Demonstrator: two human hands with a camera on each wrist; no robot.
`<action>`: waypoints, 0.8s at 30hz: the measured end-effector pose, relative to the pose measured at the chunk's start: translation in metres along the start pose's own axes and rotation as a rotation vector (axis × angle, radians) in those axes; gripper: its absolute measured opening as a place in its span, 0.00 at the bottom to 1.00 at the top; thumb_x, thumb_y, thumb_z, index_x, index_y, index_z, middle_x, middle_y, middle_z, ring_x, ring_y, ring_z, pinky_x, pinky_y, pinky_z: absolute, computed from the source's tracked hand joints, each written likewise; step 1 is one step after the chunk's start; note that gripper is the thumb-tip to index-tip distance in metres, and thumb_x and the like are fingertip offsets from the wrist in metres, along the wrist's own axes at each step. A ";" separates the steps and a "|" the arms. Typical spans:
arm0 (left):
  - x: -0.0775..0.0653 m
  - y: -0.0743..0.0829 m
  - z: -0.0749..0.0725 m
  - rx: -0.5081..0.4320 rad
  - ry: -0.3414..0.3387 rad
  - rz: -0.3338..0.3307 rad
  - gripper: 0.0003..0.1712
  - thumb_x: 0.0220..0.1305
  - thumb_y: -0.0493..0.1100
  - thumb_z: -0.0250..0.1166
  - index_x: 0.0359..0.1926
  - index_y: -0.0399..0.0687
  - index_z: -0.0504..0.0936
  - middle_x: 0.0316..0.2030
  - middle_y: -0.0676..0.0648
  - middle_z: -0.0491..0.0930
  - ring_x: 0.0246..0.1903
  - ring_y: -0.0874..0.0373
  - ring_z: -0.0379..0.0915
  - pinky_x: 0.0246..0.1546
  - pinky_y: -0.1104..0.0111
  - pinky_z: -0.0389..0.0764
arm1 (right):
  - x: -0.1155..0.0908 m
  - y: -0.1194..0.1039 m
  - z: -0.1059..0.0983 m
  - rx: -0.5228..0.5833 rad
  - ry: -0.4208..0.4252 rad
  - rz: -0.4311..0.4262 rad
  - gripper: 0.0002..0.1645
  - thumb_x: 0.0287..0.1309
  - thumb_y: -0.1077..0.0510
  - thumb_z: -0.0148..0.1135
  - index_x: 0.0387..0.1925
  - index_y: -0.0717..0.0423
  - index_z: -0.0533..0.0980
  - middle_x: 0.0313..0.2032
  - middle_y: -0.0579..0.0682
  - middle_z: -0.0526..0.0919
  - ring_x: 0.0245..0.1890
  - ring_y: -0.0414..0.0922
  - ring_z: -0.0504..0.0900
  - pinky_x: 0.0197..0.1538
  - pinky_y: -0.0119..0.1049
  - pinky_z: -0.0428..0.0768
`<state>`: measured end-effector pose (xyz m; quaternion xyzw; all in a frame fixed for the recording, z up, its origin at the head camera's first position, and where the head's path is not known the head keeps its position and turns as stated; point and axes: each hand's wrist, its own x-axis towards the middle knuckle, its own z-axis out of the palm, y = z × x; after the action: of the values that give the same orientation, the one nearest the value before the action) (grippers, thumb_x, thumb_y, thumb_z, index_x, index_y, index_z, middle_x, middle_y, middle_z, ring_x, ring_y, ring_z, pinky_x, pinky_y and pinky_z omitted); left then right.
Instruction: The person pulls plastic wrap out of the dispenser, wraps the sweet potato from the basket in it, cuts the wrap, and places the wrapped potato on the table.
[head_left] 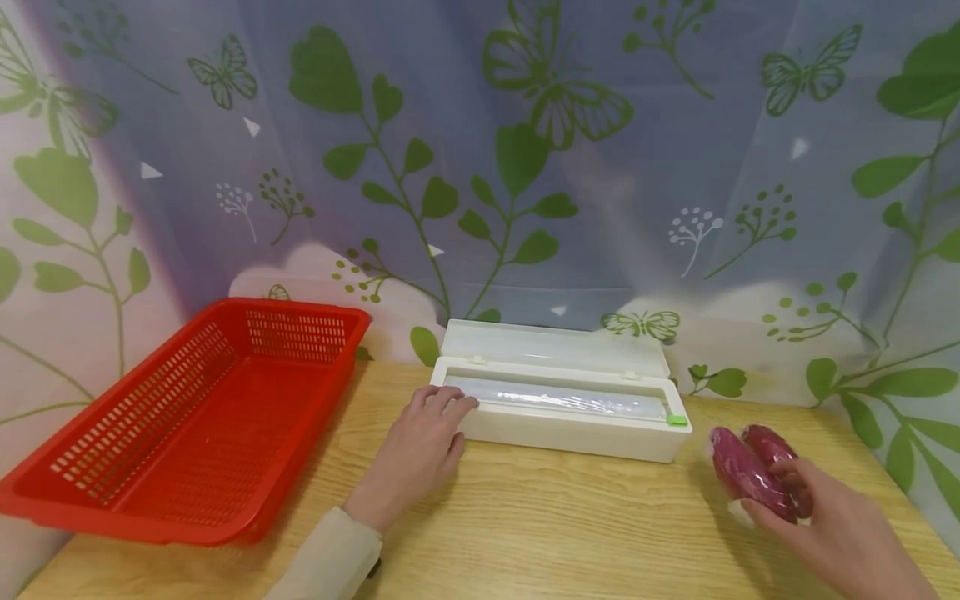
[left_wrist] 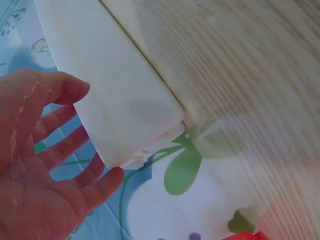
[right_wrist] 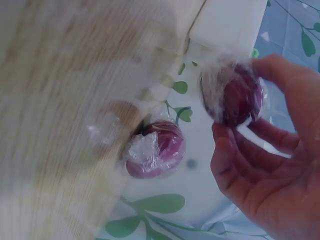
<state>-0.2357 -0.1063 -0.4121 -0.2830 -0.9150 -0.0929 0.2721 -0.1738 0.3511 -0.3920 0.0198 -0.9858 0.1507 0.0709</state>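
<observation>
A white cling film dispenser box (head_left: 570,437) stands with its lid (head_left: 555,346) raised. Inside lies a roll of clear film (head_left: 558,396), and a green slider (head_left: 677,421) sits at the right end of the front rim. The fingers of my left hand (head_left: 423,442) rest over the box's left end, thumb in front of it. At the right, my right hand (head_left: 843,517) holds one film-wrapped purple vegetable (right_wrist: 232,95) between thumb and fingers. Another film-wrapped purple vegetable (right_wrist: 155,150) lies on the table just beside it, partly covered in the head view.
A red plastic basket (head_left: 251,433) with slotted walls stands at the left of the wooden table (head_left: 540,525). Behind the table hangs a cloth (head_left: 637,167) printed with leaves and butterflies, close against the raised lid.
</observation>
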 end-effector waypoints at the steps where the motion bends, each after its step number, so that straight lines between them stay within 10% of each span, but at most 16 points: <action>1: 0.000 0.000 -0.001 0.001 -0.001 0.001 0.20 0.60 0.35 0.70 0.54 0.45 0.80 0.50 0.43 0.83 0.51 0.43 0.78 0.58 0.54 0.81 | 0.003 -0.001 0.000 -0.002 0.013 -0.003 0.39 0.52 0.42 0.78 0.50 0.69 0.74 0.33 0.56 0.86 0.29 0.46 0.81 0.29 0.39 0.80; 24: 0.002 0.000 0.000 0.034 -0.013 0.006 0.20 0.60 0.37 0.71 0.54 0.45 0.82 0.49 0.45 0.84 0.52 0.47 0.79 0.61 0.54 0.77 | 0.028 0.015 0.007 -0.146 -0.045 0.072 0.39 0.52 0.39 0.75 0.47 0.69 0.73 0.32 0.64 0.83 0.29 0.54 0.79 0.27 0.48 0.76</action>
<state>-0.2368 -0.1055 -0.4108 -0.2820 -0.9173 -0.0746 0.2710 -0.2032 0.3625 -0.3989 -0.0174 -0.9956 0.0805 0.0442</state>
